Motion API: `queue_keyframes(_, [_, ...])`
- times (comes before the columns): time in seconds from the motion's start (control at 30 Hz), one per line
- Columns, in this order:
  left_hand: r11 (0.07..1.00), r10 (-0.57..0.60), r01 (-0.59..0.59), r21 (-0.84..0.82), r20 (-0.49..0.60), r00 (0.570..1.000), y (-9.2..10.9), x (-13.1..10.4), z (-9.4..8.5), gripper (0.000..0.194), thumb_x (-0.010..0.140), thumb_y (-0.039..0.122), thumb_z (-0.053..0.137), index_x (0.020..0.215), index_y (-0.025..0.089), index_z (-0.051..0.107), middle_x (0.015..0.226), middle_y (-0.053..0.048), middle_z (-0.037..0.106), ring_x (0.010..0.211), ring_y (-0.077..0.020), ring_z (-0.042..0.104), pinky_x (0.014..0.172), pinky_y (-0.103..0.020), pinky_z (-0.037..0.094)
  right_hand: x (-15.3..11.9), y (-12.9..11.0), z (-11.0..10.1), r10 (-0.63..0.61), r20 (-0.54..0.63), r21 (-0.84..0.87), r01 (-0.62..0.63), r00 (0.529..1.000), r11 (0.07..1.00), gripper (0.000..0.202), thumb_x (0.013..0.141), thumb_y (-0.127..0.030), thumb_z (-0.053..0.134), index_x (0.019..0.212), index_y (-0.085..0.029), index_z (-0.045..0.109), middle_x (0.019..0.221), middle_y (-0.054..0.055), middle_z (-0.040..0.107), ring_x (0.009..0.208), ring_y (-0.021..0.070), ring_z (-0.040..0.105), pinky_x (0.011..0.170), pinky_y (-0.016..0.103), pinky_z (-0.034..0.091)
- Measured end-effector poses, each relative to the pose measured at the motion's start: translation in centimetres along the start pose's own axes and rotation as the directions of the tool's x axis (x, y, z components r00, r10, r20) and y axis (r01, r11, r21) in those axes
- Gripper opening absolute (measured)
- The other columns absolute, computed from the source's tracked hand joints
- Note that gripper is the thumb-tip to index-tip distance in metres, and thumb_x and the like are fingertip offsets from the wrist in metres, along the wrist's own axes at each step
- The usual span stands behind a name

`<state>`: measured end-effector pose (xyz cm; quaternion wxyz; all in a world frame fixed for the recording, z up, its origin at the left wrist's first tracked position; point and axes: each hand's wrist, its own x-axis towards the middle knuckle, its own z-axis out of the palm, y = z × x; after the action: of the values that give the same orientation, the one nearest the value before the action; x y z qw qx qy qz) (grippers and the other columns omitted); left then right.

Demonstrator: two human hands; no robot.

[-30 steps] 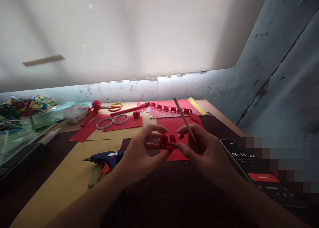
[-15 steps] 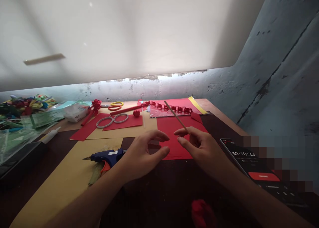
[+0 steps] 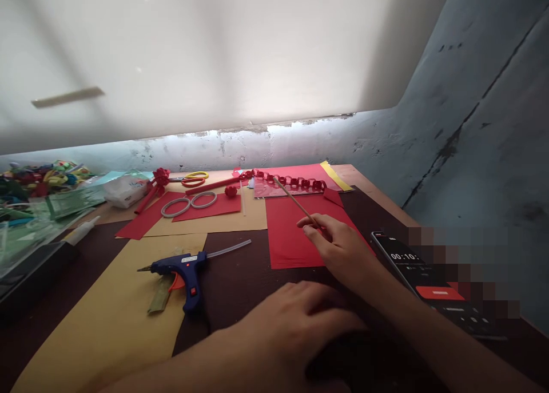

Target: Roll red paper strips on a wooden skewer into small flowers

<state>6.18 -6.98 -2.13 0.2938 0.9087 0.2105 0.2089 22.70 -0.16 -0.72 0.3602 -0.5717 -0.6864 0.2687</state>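
My right hand [image 3: 337,247] is closed around the lower end of a thin wooden stick [image 3: 295,201], which slants up and left above a sheet of red paper [image 3: 291,238]. My left hand [image 3: 295,330] is low and near me at the bottom of the view, blurred by motion. Its fingers look spread, with a dark gap below them and nothing visible inside. Left of the hands, a blue glue gun [image 3: 182,264] with a clear glue stick [image 3: 229,248] in its back rests on brown paper [image 3: 107,301].
Farther back lie two tape rings [image 3: 175,207], a red paper flower [image 3: 230,191], scissors [image 3: 195,178] and a red paper chain [image 3: 295,181]. A phone [image 3: 422,281] showing a timer is at right. Bags of coloured scraps [image 3: 47,187] sit at far left.
My left hand has dropped toward me, away from the right hand, uncovering the glue gun. The blurred red flower near the bottom edge is out of sight. My right hand still holds the stick.
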Motion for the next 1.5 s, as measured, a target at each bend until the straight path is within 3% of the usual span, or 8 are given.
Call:
queue_keyframes(0.13, [0.966,-0.257,0.257,-0.01,0.009,0.966,0.0,-0.3,-2.8,0.07,0.072,0.026,0.077,0.139,0.029,0.054,0.137,-0.007,0.057,0.117,-0.0252,0.062,0.107,-0.038,0.05,0.0,-0.1,-0.3,-0.012,0.002,0.007,0.012,1.0,1.0,0.023,0.092,-0.035,0.051,0.101,-0.022,0.068,0.106,0.006,0.073,0.096,0.0232,0.066,0.08,0.034,0.047])
queue_keyframes(0.23, [0.946,-0.323,0.323,0.005,0.036,0.946,0.2,-0.3,-3.3,0.051,0.079,0.024,0.069,0.129,0.028,0.06,0.123,-0.005,0.064,0.107,-0.0235,0.066,0.098,-0.038,0.055,0.0,-0.1,-0.4,-0.01,0.013,0.008,0.01,1.0,1.0,0.024,0.093,-0.036,0.05,0.1,-0.022,0.068,0.104,0.007,0.072,0.093,0.0232,0.065,0.078,0.034,0.047])
queue_keyframes(0.43, [0.961,-0.274,0.275,-0.005,0.067,0.959,0.5,0.4,-2.1,0.07,0.072,0.028,0.076,0.138,0.025,0.054,0.126,-0.007,0.064,0.113,-0.0254,0.064,0.101,-0.038,0.053,0.3,0.4,-0.7,0.022,0.065,0.005,-0.023,0.998,1.0,0.03,0.097,-0.037,0.04,0.102,-0.021,0.065,0.094,0.006,0.07,0.091,0.0229,0.064,0.081,0.035,0.045])
queue_keyframes(0.7, [0.975,-0.222,0.222,-0.018,0.014,0.975,0.2,1.1,-2.1,0.051,0.078,0.017,0.065,0.129,0.023,0.059,0.111,-0.006,0.068,0.098,-0.0216,0.067,0.089,-0.033,0.056,0.6,1.0,-0.7,0.045,0.061,0.039,-0.048,0.997,0.998,0.031,0.1,-0.034,0.034,0.117,-0.025,0.058,0.075,0.0,0.063,0.072,0.0192,0.058,0.067,0.031,0.042])
queue_keyframes(0.93, [0.955,-0.293,0.29,0.057,0.05,0.955,0.9,1.1,-1.4,0.072,0.071,0.033,0.078,0.138,0.022,0.053,0.119,-0.011,0.065,0.104,-0.0304,0.066,0.095,-0.046,0.055,0.8,1.4,-0.5,0.064,0.072,0.048,-0.068,0.995,0.997,0.026,0.098,-0.032,0.036,0.11,-0.024,0.058,0.078,0.0,0.065,0.071,0.0192,0.057,0.066,0.031,0.04])
queue_keyframes(1.17, [0.966,-0.254,0.256,0.026,-0.076,0.964,-0.1,1.7,-1.6,0.05,0.077,0.017,0.066,0.126,0.021,0.059,0.113,-0.008,0.067,0.103,-0.0245,0.065,0.093,-0.039,0.054,1.1,1.5,-0.9,0.078,0.038,0.11,-0.082,0.996,0.991,0.016,0.093,-0.028,0.043,0.097,-0.023,0.057,0.08,0.0,0.062,0.077,0.0188,0.057,0.068,0.031,0.04])
queue_keyframes(1.33, [0.962,-0.197,0.245,0.119,-0.318,0.927,-2.1,2.5,-3.8,0.061,0.077,0.008,0.061,0.135,0.024,0.051,0.121,-0.008,0.065,0.106,-0.0235,0.064,0.096,-0.041,0.052,1.5,1.2,-1.6,0.106,0.016,0.201,-0.107,0.994,0.974,0.022,0.091,-0.04,0.049,0.084,-0.021,0.058,0.077,0.0,0.061,0.06,0.0131,0.047,0.058,0.028,0.035])
queue_keyframes(1.5, [0.953,-0.072,0.204,0.222,-0.489,0.869,-5.2,2.7,-5.2,0.063,0.078,0.004,0.061,0.136,0.024,0.049,0.114,-0.007,0.065,0.104,-0.0228,0.063,0.09,-0.04,0.053,0.8,-0.4,-1.6,0.117,0.251,0.362,-0.205,0.961,0.909,0.034,0.091,-0.048,0.052,0.09,-0.018,0.067,0.074,0.001,0.064,0.045,0.0077,0.023,0.045,0.028,0.02])
